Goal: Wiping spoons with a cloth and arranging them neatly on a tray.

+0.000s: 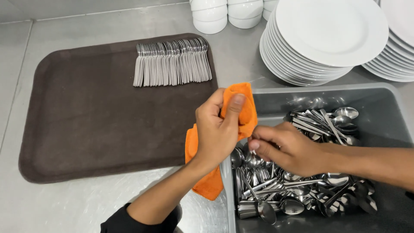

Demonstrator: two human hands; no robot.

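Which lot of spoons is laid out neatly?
The spoons on the brown tray, lined up in one overlapping row. Those in the grey tub beside the hands lie jumbled, pointing every way.

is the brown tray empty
No, a row of polished spoons lies lined up along the far edge of the brown tray, while the rest of its surface is bare.

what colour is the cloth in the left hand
Orange; the cloth in the left hand shows clearly in the head view.
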